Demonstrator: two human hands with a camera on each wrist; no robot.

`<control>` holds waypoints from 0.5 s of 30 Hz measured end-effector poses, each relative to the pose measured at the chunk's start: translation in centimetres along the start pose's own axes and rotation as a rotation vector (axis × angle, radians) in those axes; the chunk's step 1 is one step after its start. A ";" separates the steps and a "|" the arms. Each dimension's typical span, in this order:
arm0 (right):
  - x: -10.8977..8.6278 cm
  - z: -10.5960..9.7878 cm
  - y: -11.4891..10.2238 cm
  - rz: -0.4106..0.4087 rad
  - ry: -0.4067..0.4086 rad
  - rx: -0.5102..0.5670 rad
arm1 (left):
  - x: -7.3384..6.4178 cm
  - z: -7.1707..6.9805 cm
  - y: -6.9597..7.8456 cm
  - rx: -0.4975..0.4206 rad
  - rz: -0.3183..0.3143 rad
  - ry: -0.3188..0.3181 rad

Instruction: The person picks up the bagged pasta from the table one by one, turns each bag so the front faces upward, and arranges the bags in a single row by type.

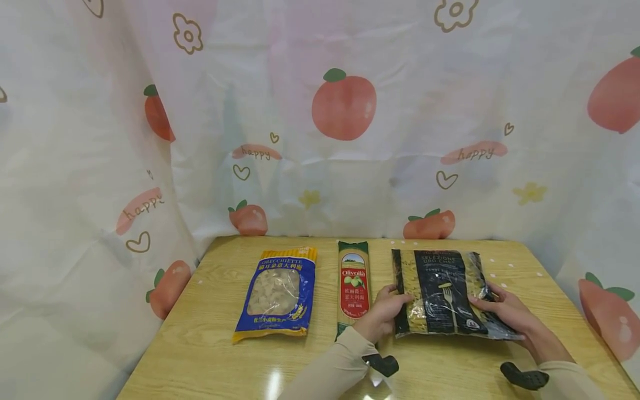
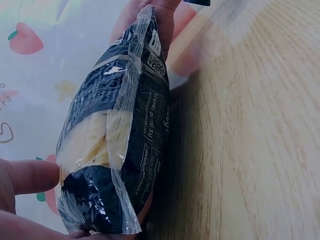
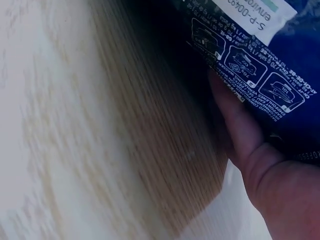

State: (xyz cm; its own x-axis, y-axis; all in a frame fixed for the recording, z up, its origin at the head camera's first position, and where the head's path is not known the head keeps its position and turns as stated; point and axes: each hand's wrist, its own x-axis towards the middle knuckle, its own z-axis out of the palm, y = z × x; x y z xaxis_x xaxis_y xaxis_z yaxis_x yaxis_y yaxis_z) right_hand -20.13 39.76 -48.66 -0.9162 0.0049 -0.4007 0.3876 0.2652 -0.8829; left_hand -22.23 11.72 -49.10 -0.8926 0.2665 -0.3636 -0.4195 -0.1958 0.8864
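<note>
Both hands hold a black, partly see-through bag of pasta at the right of the table in the head view. My left hand grips its left edge, with the thumb on the front. At the bag's right end, my right hand grips the crinkled plastic, thumb on top. The left wrist view shows the bag end-on, its clear seam facing the camera and its underside just off the wooden surface. In the right wrist view, fingers lie against the dark printed underside of the bag.
A red and green spaghetti packet lies just left of the left hand. Farther left is a blue and yellow orecchiette bag. All are on a wooden table with small white spots, before a fruit-patterned curtain.
</note>
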 end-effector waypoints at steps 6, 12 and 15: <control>-0.3 -0.4 -0.1 0.011 0.000 -0.063 | -0.5 0.3 0.0 0.016 0.026 0.044; -1.1 -1.1 -0.5 -0.034 0.077 -0.337 | -1.5 -0.8 0.3 0.003 0.059 -0.026; -2.1 -1.2 -1.1 -0.099 0.135 -0.362 | -2.5 -1.8 1.2 0.028 0.105 -0.059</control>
State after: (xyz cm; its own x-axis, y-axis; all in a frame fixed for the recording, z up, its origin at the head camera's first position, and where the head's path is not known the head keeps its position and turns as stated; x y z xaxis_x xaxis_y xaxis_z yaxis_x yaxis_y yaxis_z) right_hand -18.75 40.64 -46.54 -0.9619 0.0820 -0.2607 0.2573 0.5930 -0.7630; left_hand -20.79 9.08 -47.65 -0.9200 0.3007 -0.2515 -0.3184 -0.1990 0.9268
